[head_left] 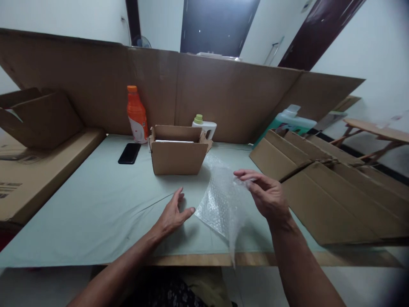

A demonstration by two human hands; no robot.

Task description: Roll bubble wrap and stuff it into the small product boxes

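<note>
The right hand [266,194], right of centre in the frame, pinched the upper edge of a sheet of bubble wrap [220,204] between thumb and fingers [244,174], holding it lifted so its long axis ran down toward the lower edge of the desk [96,213]. The left hand [172,215], fingers spread and empty, rested on the desk just left of the sheet, not touching it. Behind both, toward upper centre, an open cardboard box [178,151] stood apart.
</note>
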